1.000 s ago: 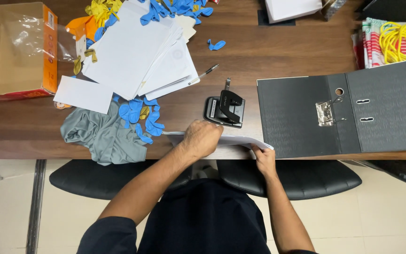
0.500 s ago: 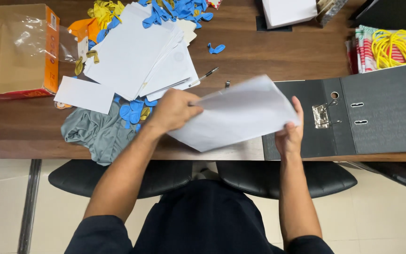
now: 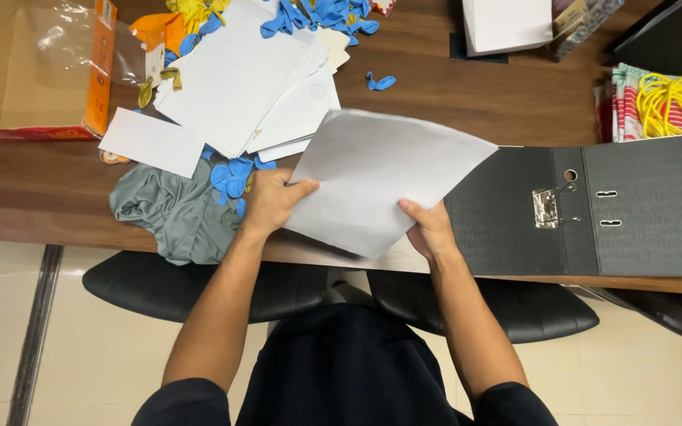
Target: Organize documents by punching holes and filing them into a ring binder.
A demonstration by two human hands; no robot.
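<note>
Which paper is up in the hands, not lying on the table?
The big sheet, gripped by both hands. The other papers lie flat among the blue balloons.

Sheet of paper [image 3: 380, 177] hides the table [image 3: 499, 95] beneath it and the fingers of both hands. Cardboard box [image 3: 33, 71] is cut by the left edge; open binder [image 3: 593, 213] by the right edge.

White paper sheet [image 3: 380, 177], dark-grey binder [image 3: 593, 213]

Short dark sleeves, dark trousers, bare forearms, no jewellery.
</note>
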